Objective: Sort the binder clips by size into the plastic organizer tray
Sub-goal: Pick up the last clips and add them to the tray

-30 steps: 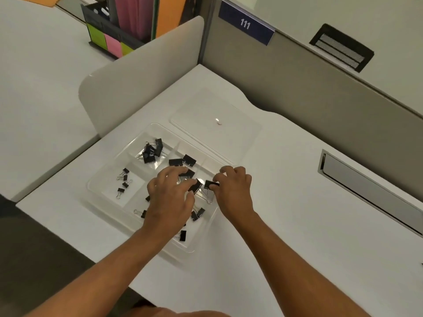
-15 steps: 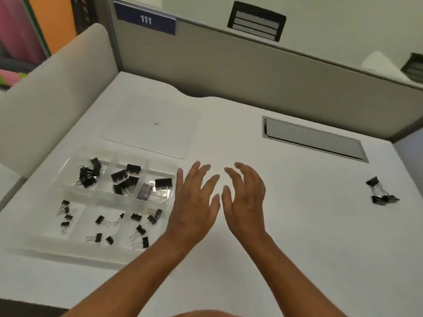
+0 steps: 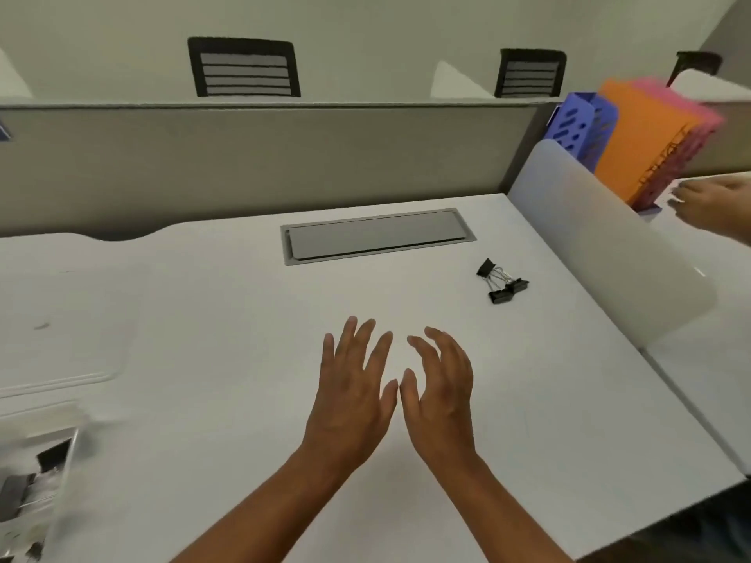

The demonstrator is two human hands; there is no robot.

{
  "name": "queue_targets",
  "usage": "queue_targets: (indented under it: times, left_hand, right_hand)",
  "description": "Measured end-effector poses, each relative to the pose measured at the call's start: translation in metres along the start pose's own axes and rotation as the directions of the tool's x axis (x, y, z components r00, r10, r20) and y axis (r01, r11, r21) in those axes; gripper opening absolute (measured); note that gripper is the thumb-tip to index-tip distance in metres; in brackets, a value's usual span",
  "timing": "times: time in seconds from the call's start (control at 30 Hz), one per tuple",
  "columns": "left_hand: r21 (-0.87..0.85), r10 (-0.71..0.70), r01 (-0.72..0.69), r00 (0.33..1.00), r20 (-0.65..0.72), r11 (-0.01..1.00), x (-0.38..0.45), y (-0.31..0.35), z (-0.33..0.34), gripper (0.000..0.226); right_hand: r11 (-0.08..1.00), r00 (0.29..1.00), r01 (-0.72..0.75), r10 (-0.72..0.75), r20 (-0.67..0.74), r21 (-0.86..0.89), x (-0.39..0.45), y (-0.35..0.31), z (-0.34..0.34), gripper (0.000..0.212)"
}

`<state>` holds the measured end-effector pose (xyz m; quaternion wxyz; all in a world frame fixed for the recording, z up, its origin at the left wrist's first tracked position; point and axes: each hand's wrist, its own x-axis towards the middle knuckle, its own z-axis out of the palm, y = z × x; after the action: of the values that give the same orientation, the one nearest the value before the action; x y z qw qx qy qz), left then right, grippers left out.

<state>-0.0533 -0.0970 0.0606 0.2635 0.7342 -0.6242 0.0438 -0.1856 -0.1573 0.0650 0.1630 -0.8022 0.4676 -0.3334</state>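
My left hand (image 3: 353,396) and my right hand (image 3: 441,394) hover side by side over the white desk (image 3: 227,351), fingers spread, both holding nothing. A small cluster of black binder clips (image 3: 502,281) lies on the desk ahead and to the right of my right hand, apart from it. The clear plastic organizer tray (image 3: 67,453) is cut off at the lower left edge, blurred, with a few black clips inside. Its flat clear lid (image 3: 61,339) lies on the desk at the left.
A grey cable hatch (image 3: 376,235) is set into the desk at the back. A frosted divider panel (image 3: 601,245) bounds the right side. Behind it stand coloured file holders (image 3: 646,144), and another person's hand (image 3: 715,209) shows at the right edge.
The view has swung right, away from the tray. Both hands left the tray, where they handled clips, and now hover empty over the desk's middle. The loose clips came into view.
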Motion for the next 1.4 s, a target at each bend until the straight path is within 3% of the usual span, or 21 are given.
queue_targets:
  times: [0.37,0.6,0.73,0.9,1.07,1.23,1.4]
  left_hand:
    - [0.03,0.049,-0.057,0.975,0.218,0.998,0.078,0.083,0.131,0.059]
    - [-0.001,0.093,-0.1,0.918,0.385,0.995,0.157,0.107,0.192,0.063]
    - [0.019,0.113,-0.131,0.913,0.392,0.991,0.209,0.112,0.228,0.061]
    - [0.116,0.166,-0.216,0.925,0.341,0.969,0.228,0.099,0.256,0.057]
    - [0.018,0.15,-0.156,0.971,0.187,0.988,0.21,0.087,0.255,0.046]
    - [0.051,0.078,-0.085,0.989,0.129,0.995,0.188,0.085,0.247,0.023]
    - [-0.018,-0.012,0.015,0.991,0.136,1.0,0.122,0.07,0.21,0.03]
  right_hand:
    - [0.99,0.99,-0.131,0.128,0.059,0.048,0.054,0.17,-0.029,0.047]
    - [0.982,0.983,-0.184,0.184,-0.018,-0.029,0.139,0.255,-0.018,0.047]
    - [0.976,0.986,-0.168,0.169,-0.005,-0.143,0.187,0.295,0.001,0.059]
    - [0.93,0.986,-0.107,0.146,0.086,-0.353,0.195,0.309,0.021,0.046]
    - [0.961,0.996,-0.091,0.094,-0.001,-0.263,0.194,0.311,0.021,0.032]
    - [0.99,0.998,-0.064,0.062,-0.02,-0.127,0.193,0.301,0.015,0.013]
    - [0.995,0.999,0.027,-0.023,0.041,-0.101,0.174,0.285,0.01,0.012]
